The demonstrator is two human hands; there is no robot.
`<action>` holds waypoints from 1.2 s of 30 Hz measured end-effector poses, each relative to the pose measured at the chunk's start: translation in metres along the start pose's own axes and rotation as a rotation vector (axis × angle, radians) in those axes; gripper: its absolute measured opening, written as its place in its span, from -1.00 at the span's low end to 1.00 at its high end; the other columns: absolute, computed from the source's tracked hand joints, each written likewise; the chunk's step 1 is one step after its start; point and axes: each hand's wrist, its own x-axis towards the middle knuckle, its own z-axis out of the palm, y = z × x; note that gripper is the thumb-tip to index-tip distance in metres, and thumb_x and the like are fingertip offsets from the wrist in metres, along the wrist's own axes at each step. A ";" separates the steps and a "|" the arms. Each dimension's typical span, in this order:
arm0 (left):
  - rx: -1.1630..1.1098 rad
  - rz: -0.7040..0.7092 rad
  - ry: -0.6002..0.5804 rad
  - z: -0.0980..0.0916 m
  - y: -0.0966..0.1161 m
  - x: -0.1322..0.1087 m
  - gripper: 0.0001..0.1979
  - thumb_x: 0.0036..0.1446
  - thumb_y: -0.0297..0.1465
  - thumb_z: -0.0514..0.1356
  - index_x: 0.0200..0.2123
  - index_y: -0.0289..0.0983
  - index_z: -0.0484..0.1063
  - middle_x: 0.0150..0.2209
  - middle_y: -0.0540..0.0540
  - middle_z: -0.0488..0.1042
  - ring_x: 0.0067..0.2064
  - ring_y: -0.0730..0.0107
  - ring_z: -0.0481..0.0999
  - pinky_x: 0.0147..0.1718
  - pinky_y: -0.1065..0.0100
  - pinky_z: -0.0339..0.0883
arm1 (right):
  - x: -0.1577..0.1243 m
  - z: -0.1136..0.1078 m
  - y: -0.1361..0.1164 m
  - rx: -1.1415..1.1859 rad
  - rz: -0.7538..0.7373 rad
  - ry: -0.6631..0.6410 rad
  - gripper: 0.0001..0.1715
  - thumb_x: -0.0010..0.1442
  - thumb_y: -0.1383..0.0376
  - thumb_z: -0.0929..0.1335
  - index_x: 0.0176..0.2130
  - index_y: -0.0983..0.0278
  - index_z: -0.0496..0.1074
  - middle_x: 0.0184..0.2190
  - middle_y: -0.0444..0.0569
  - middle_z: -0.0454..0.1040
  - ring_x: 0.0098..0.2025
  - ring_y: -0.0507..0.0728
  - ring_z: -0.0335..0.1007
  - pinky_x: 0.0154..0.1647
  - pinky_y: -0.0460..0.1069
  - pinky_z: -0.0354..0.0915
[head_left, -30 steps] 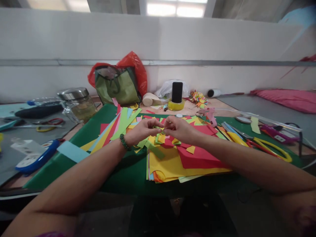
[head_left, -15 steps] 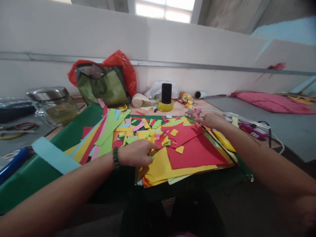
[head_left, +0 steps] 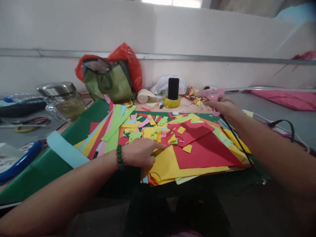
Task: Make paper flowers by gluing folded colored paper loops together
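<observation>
My left hand (head_left: pixel 140 153), with a green bead bracelet at the wrist, rests on the pile of coloured paper scraps (head_left: pixel 158 131), forefinger stretched out and the other fingers curled; whether it pins a scrap I cannot see. My right hand (head_left: pixel 220 106) is lifted at the far right of the green mat (head_left: pixel 81 126) and is closed round a pink glue gun (head_left: pixel 212 94), whose black cord (head_left: pixel 237 141) trails back across the red sheet (head_left: pixel 204 151) and yellow sheet (head_left: pixel 165 166).
A glass jar with a metal lid (head_left: pixel 63 100) stands at the left. A red and green bag (head_left: pixel 111 77), a paper roll (head_left: pixel 145 96) and a black phone on yellow tape (head_left: pixel 173 92) line the back wall. Scissors (head_left: pixel 29 123) lie far left.
Both hands were pinching a small scrap together over the pile. My right hand went out to the right, took up the pink glue gun and lifted it; my left hand dropped onto the papers.
</observation>
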 end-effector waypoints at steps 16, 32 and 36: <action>0.022 0.019 0.027 0.004 -0.001 0.002 -0.30 -0.05 -0.45 0.11 0.24 -0.07 0.31 -0.23 -0.16 0.60 -0.23 0.12 0.56 -0.30 0.28 0.36 | -0.114 0.045 -0.079 -0.659 -0.298 -0.466 -0.59 0.13 0.05 0.32 -0.58 0.26 0.37 -0.61 -0.07 0.39 -0.55 0.04 0.26 -0.56 -0.08 0.04; 0.023 0.030 0.035 0.005 -0.002 0.003 -0.32 -0.06 -0.44 0.11 0.21 -0.08 0.34 -0.22 -0.17 0.60 -0.23 0.12 0.56 -0.36 0.30 0.34 | -0.113 0.045 -0.090 -0.772 -0.245 -0.522 -0.59 0.15 0.03 0.30 -0.51 0.26 0.43 -0.55 0.00 0.45 -0.47 0.10 0.35 -0.51 -0.06 0.06; 0.022 0.037 0.034 0.005 -0.002 0.003 -0.32 -0.05 -0.44 0.11 0.22 -0.08 0.33 -0.19 -0.18 0.60 -0.20 0.12 0.56 -0.35 0.30 0.35 | -0.112 0.046 -0.089 -0.780 -0.248 -0.487 -0.56 0.15 0.01 0.29 -0.55 0.26 0.39 -0.56 0.01 0.45 -0.50 0.09 0.33 -0.53 -0.06 0.05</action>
